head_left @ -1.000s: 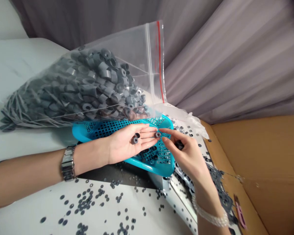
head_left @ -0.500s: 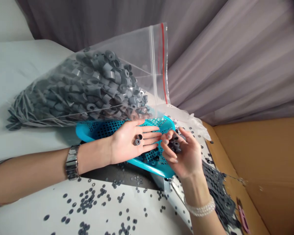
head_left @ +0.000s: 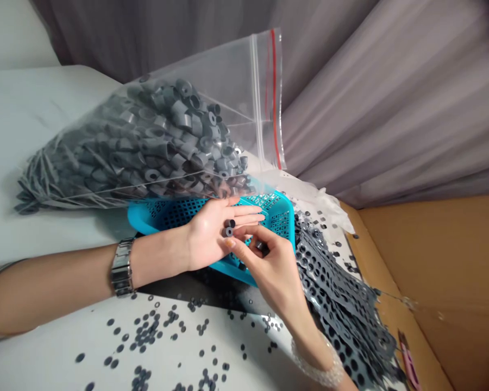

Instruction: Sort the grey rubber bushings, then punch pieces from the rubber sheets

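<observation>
My left hand [head_left: 207, 233] lies flat, palm up, over the blue perforated basket [head_left: 146, 220]. Two small dark grey rubber rings [head_left: 229, 232] rest on its palm. Thumb and forefinger of my right hand [head_left: 279, 269] close at the nearer ring from the right. Under its curled fingers a few more dark rings [head_left: 261, 246] show in part. Just behind my left hand, a clear zip bag [head_left: 232, 103] full of grey rings lies on its side; its zip end with a red line points right. The right hand covers part of the basket.
Many small dark discs [head_left: 146, 331] are scattered over the white table [head_left: 57, 358]. Right of the basket lie perforated dark sheets [head_left: 338, 304]. Pink-handled cutters [head_left: 408, 361] lie beside a cardboard wall [head_left: 440, 271]. A grey curtain [head_left: 350, 98] hangs behind.
My right hand has moved left and turned over, from beside the left fingertips to the rings on the left palm. The left hand stays nearly in place.
</observation>
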Action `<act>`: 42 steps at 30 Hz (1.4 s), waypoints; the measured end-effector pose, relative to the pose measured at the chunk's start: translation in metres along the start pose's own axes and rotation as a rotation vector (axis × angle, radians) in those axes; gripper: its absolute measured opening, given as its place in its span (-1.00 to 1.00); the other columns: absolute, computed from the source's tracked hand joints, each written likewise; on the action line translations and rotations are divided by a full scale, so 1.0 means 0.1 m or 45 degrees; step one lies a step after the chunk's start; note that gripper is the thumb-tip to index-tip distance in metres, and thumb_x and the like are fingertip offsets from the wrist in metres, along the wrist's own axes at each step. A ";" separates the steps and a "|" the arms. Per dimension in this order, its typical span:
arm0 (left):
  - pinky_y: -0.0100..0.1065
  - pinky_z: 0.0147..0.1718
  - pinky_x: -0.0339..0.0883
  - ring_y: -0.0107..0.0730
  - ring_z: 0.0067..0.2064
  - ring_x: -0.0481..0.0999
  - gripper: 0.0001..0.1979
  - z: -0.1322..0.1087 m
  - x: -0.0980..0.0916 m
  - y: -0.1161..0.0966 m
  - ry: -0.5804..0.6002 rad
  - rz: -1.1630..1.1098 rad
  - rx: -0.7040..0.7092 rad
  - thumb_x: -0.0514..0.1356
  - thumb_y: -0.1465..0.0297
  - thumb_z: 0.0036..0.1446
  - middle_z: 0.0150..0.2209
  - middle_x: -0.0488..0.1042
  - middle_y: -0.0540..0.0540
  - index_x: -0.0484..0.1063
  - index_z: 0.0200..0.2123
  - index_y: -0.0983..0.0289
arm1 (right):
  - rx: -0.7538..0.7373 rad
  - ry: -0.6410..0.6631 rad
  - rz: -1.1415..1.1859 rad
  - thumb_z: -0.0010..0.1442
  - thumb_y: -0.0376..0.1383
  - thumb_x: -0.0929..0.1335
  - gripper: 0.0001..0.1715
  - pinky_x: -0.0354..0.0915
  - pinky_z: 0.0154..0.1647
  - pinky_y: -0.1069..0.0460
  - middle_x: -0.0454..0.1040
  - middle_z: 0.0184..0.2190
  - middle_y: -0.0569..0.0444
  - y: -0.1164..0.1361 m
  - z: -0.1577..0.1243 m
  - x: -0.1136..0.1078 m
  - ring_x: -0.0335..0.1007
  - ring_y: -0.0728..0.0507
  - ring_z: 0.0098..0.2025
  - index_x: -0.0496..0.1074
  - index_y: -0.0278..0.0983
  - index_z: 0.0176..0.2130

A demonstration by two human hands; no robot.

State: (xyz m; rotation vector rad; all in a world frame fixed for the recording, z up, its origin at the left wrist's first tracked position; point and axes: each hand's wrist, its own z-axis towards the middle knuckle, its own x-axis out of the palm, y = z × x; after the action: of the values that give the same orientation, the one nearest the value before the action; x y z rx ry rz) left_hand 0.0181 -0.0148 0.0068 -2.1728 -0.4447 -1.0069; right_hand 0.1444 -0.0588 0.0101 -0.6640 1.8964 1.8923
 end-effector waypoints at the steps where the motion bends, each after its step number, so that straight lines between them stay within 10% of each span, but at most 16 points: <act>1: -0.24 0.01 0.25 -0.14 0.07 0.41 -0.52 0.00 0.00 0.00 -0.001 0.009 0.007 -0.07 0.31 0.26 0.14 0.34 0.36 0.26 0.14 0.47 | 0.006 0.003 0.012 0.03 -0.12 0.44 -0.71 -0.02 -0.56 0.08 0.13 -0.65 0.24 0.00 0.01 0.01 -0.05 0.04 -0.57 0.53 -0.31 -0.35; 13: -0.22 0.11 0.21 -0.08 0.08 0.42 -0.50 0.09 -0.06 0.05 0.154 -0.117 0.066 -0.07 0.37 0.25 0.07 0.37 0.52 0.22 0.13 0.64 | 0.443 0.502 1.016 0.09 -0.22 0.42 -0.67 -0.32 -0.70 0.16 -0.13 -0.69 0.36 -0.13 0.09 -0.23 -0.36 0.13 -0.68 0.22 -0.27 -0.52; 29: -0.28 0.13 0.18 -0.19 0.15 0.35 -0.49 0.06 -0.06 0.05 0.192 -0.183 -0.008 -0.03 0.33 0.23 0.11 0.36 0.41 0.25 0.13 0.58 | 0.480 0.409 1.495 0.08 -0.20 0.23 -0.72 -0.23 -0.74 0.16 0.01 -0.67 0.24 -0.16 0.14 -0.31 -0.28 0.10 -0.70 0.29 -0.28 -0.58; 35: -0.27 0.03 0.28 -0.21 0.00 0.43 -0.50 0.06 -0.04 0.06 0.074 -0.208 0.010 -0.02 0.35 0.23 0.03 0.39 0.40 0.21 0.16 0.54 | 0.373 0.294 1.176 0.19 -0.10 0.30 -0.64 -0.24 -0.77 0.16 0.20 -0.61 0.24 -0.17 0.15 -0.21 -0.17 0.14 -0.74 0.29 -0.27 -0.51; 42: -0.28 -0.11 0.29 -0.30 -0.18 0.44 -0.48 0.03 -0.02 0.03 0.037 -0.119 0.011 -0.06 0.32 0.25 0.03 0.36 0.34 0.13 0.22 0.47 | -0.267 0.035 0.027 0.27 -0.26 0.27 -0.82 0.20 -0.40 0.07 0.47 -0.36 0.07 -0.08 0.02 -0.05 0.34 -0.05 -0.37 0.43 -0.22 -0.17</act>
State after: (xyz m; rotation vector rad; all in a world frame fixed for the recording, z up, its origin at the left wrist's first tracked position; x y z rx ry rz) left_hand 0.0199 -0.0149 0.0031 -2.1437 -0.5406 -1.0836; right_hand 0.1531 -0.0566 0.0060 -0.7390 1.7420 2.1257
